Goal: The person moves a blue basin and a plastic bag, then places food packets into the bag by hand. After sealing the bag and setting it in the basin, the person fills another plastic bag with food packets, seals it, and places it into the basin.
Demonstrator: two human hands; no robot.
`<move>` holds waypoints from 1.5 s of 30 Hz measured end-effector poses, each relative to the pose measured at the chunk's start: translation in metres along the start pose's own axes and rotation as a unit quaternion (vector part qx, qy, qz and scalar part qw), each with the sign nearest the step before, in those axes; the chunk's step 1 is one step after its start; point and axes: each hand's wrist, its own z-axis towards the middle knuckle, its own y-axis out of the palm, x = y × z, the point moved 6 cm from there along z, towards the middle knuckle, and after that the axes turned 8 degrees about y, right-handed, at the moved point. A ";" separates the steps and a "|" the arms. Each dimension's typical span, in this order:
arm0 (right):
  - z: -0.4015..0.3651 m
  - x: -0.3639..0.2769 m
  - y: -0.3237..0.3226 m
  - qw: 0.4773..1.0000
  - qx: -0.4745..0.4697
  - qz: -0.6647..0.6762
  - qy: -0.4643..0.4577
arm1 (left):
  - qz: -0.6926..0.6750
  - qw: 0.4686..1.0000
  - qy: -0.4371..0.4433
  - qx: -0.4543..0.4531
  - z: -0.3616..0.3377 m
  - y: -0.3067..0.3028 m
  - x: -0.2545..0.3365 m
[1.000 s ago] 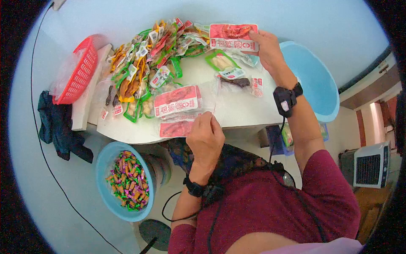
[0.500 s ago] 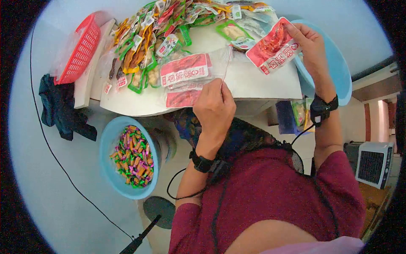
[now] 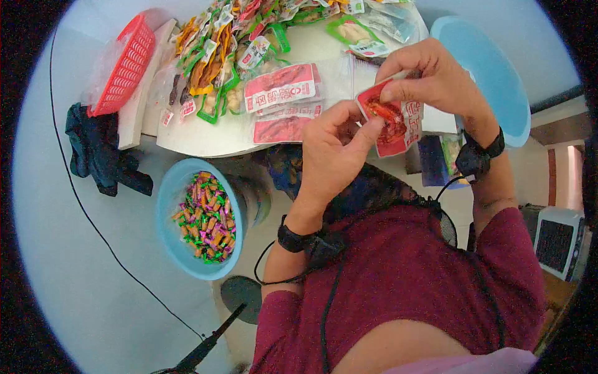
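Observation:
Between my two hands is a red and white snack packet (image 3: 393, 134) with a picture of food on its front, held up over the front edge of the table. My left hand (image 3: 338, 153) pinches its left side, thumb on the printed face. My right hand (image 3: 430, 81) grips its top, fingers closed and thumb folded over the front. To the left, a clear plastic bag (image 3: 336, 76) lies on the table with several similar red packets (image 3: 281, 93) in it.
A heap of colourful food pouches (image 3: 230, 43) covers the table's (image 3: 199, 140) back left. A red basket (image 3: 128, 65) stands left. Below is a blue tub (image 3: 163, 221) of wrapped sweets (image 3: 208, 218); a larger blue basin (image 3: 498, 81) sits right. A cable (image 3: 93, 221) hangs at left.
My left hand has let go of the clear bag's edge and moved right onto the packet. My right hand has brought the packet down and left. The view has shifted slightly.

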 end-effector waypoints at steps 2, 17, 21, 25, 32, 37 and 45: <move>-0.002 0.007 -0.004 0.999 0.035 0.007 -0.016 | -0.060 0.996 -0.069 0.003 -0.001 0.001 0.007; -0.068 0.095 0.013 0.925 0.198 0.316 0.068 | -0.262 0.953 -0.099 0.118 0.007 0.014 -0.015; -0.080 0.112 -0.016 0.907 0.263 0.317 0.083 | 0.078 0.990 0.001 0.116 0.011 -0.004 0.002; -0.096 0.132 -0.032 0.909 0.284 0.282 0.113 | 0.441 0.890 0.100 0.054 0.006 -0.009 0.016; -0.088 0.140 -0.016 0.933 0.209 0.227 0.185 | 0.537 0.835 0.117 0.007 -0.002 0.016 -0.014; -0.078 0.128 -0.007 0.928 0.221 0.240 0.181 | 0.546 0.831 0.108 0.018 -0.001 0.011 -0.024; -0.065 0.134 0.004 0.936 0.156 0.232 0.214 | 0.508 0.849 0.130 0.065 -0.003 0.008 -0.012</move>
